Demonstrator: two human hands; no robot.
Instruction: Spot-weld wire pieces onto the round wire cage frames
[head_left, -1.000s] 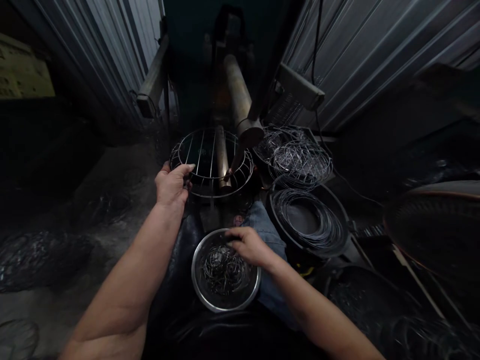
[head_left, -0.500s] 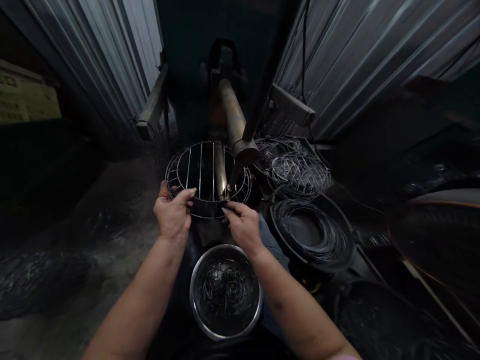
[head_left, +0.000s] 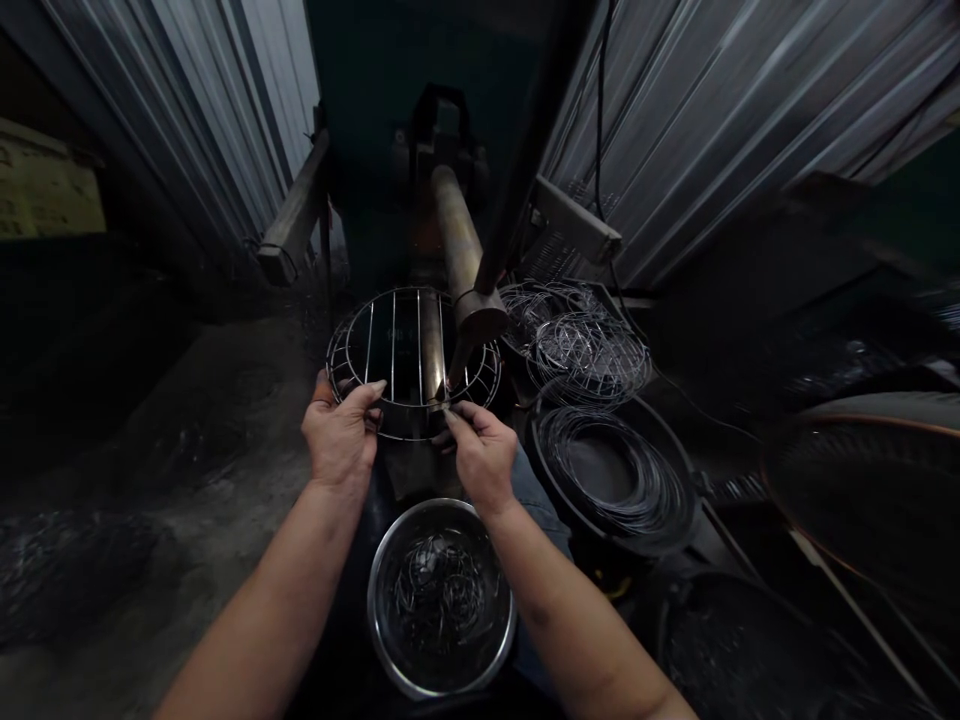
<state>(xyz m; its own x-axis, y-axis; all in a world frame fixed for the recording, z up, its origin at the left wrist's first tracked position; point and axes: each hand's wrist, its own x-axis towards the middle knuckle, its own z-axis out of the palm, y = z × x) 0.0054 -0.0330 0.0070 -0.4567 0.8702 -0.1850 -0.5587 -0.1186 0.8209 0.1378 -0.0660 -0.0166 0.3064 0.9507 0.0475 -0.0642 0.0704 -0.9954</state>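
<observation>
the bowl [head_left: 381, 620] is open above, a thick bar [head_left: 457, 235] crowding the frame [head_left: 420, 350].

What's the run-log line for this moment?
left hand: grips wire rack at left | right hand: fingertips at near side, hold unclear | metal bowl: wire pieces inside | wire coil: in black basin, right

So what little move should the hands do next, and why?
Probably hold the wire frame steady with the left hand: it grips the frame's left side, while the right hand is at the near rim, close by the metal bar.
</observation>
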